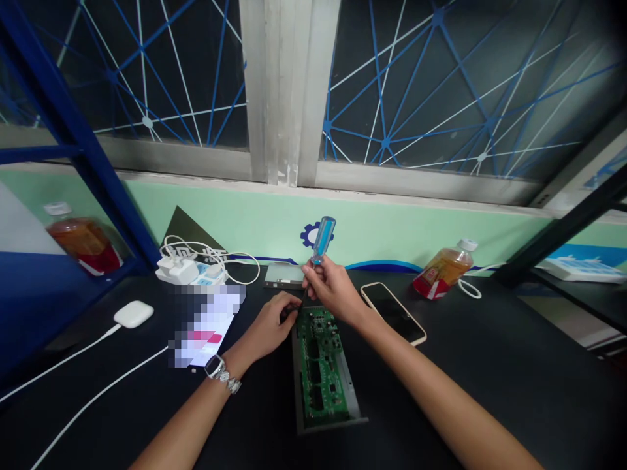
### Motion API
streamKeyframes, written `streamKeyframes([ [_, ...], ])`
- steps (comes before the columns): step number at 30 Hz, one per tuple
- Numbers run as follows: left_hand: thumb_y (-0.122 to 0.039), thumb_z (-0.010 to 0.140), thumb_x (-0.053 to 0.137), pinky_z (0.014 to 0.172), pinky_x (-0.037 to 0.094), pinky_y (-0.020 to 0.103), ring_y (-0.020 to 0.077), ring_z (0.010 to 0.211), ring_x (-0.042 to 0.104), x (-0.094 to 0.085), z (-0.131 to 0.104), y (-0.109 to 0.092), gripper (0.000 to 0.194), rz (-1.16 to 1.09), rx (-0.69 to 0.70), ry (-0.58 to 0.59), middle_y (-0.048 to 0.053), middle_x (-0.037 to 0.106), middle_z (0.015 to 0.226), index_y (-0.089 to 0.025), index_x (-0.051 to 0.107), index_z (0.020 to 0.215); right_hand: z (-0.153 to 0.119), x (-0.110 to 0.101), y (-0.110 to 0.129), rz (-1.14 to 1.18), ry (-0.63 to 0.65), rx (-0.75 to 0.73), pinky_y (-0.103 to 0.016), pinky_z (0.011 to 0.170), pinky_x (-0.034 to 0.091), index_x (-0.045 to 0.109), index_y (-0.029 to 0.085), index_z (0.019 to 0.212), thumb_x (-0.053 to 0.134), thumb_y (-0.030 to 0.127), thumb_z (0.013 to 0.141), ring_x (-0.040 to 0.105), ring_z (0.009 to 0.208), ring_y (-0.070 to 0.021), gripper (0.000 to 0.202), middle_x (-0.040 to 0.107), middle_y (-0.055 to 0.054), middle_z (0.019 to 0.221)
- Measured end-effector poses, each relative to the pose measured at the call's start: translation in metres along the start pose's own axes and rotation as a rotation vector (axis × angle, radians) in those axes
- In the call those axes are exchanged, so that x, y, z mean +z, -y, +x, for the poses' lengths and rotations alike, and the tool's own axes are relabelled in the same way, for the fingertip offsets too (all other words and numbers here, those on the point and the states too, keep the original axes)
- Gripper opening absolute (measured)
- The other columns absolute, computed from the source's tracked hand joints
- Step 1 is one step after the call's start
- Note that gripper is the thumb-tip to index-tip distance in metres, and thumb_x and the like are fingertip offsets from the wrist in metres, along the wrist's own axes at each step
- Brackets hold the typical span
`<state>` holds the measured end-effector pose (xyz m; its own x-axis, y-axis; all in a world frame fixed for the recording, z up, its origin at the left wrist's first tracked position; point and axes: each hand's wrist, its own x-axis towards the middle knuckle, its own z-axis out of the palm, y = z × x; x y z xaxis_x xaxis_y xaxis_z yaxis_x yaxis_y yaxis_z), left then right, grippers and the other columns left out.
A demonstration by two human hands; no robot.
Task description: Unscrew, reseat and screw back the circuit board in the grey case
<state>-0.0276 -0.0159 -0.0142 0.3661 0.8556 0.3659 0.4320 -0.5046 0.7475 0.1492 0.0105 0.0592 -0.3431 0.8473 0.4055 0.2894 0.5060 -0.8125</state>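
A green circuit board (321, 365) lies in a narrow metal tray on the dark table. My right hand (333, 287) grips a screwdriver (324, 239) with a clear blue handle, its shaft pointing down at the far left corner of the board. Beside that corner, my left hand (274, 323) is curled with its thumb and fingers close together around the tool's lower end. What those fingers hold, if anything, is too small and dark to make out. A watch (215, 369) is on my left wrist.
Left stand a lit, blurred screen (215, 326), a white case (133, 314) on a cable, and a power strip (208, 275) with chargers. A metal box (284, 276) lies behind the board. Right are a phone (394, 313) and a bottle (443, 271). Another bottle (85, 241) is far left.
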Motion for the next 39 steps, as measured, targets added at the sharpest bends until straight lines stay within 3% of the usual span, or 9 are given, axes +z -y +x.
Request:
streamKeyframes([
  [8, -0.015, 0.093, 0.050, 0.087, 0.051, 0.036, 0.0197, 0.095, 0.063, 0.002, -0.001, -0.002, 0.018, 0.029, 0.031, -0.033, 0.007, 0.066, 0.104, -0.019, 0.064, 0.105, -0.002, 0.000, 0.005, -0.046, 0.016, -0.022, -0.025, 0.054, 0.049, 0.053, 0.021, 0.091, 0.052, 0.040, 0.096, 0.061, 0.055, -0.0122, 0.019, 0.067, -0.001, 0.073],
  [11, -0.022, 0.092, 0.057, 0.086, 0.051, 0.034, 0.0202, 0.098, 0.064, 0.005, 0.002, -0.008, 0.017, -0.016, 0.029, -0.116, 0.007, 0.068, 0.107, -0.019, 0.063, 0.108, -0.002, 0.002, 0.002, -0.011, 0.015, 0.010, -0.025, 0.054, 0.050, 0.056, 0.020, 0.086, 0.055, 0.043, 0.094, 0.061, 0.053, -0.0119, 0.025, 0.068, -0.002, 0.073],
  [17, -0.030, 0.087, 0.067, 0.073, 0.054, 0.029, 0.0188, 0.077, 0.069, 0.014, 0.014, -0.018, 0.012, -0.159, -0.054, -0.251, 0.003, 0.074, 0.085, -0.019, 0.067, 0.088, 0.001, 0.002, -0.005, 0.120, 0.017, 0.102, -0.026, 0.052, 0.053, 0.055, 0.019, 0.081, 0.065, 0.047, 0.086, 0.064, 0.054, -0.0131, 0.031, 0.068, -0.001, 0.070],
  [23, -0.028, 0.091, 0.060, 0.078, 0.056, 0.032, 0.0229, 0.085, 0.072, 0.010, 0.013, -0.014, 0.018, -0.199, -0.068, -0.188, 0.006, 0.077, 0.093, -0.019, 0.074, 0.097, 0.001, -0.016, 0.006, 0.176, 0.233, 0.149, -0.026, 0.055, 0.054, 0.061, 0.019, 0.108, 0.066, 0.036, 0.087, 0.065, 0.061, -0.0129, 0.027, 0.068, -0.002, 0.080],
  [27, -0.028, 0.096, 0.052, 0.081, 0.055, 0.033, 0.0227, 0.090, 0.071, 0.006, 0.011, -0.017, 0.025, -0.181, -0.024, -0.107, 0.006, 0.076, 0.105, -0.020, 0.073, 0.107, 0.001, -0.024, 0.010, 0.234, 0.345, 0.148, -0.028, 0.063, 0.056, 0.064, 0.018, 0.106, 0.056, 0.034, 0.093, 0.067, 0.068, -0.0128, 0.023, 0.070, -0.004, 0.086],
  [32, -0.032, 0.091, 0.060, 0.088, 0.055, 0.034, 0.0222, 0.095, 0.071, 0.009, 0.014, -0.024, 0.024, -0.249, -0.018, -0.159, 0.008, 0.075, 0.106, -0.018, 0.068, 0.110, 0.002, -0.020, 0.003, 0.142, 0.233, 0.095, -0.029, 0.065, 0.055, 0.066, 0.017, 0.093, 0.062, 0.031, 0.089, 0.067, 0.063, -0.0137, 0.016, 0.068, -0.001, 0.070],
  [36, -0.035, 0.083, 0.072, 0.078, 0.056, 0.030, 0.0200, 0.082, 0.071, 0.013, 0.016, -0.024, 0.019, -0.193, -0.059, -0.314, 0.004, 0.074, 0.086, -0.018, 0.067, 0.090, 0.001, -0.012, 0.000, 0.040, 0.106, 0.084, -0.026, 0.055, 0.051, 0.062, 0.017, 0.079, 0.068, 0.034, 0.084, 0.065, 0.057, -0.0142, 0.019, 0.067, -0.002, 0.066],
  [39, -0.033, 0.084, 0.070, 0.074, 0.057, 0.030, 0.0197, 0.078, 0.071, 0.015, 0.016, -0.020, 0.015, -0.185, -0.071, -0.346, 0.003, 0.074, 0.082, -0.018, 0.068, 0.084, 0.001, -0.008, -0.001, -0.044, 0.022, 0.090, -0.024, 0.050, 0.046, 0.059, 0.018, 0.074, 0.071, 0.038, 0.081, 0.062, 0.053, -0.0139, 0.025, 0.063, 0.001, 0.057],
])
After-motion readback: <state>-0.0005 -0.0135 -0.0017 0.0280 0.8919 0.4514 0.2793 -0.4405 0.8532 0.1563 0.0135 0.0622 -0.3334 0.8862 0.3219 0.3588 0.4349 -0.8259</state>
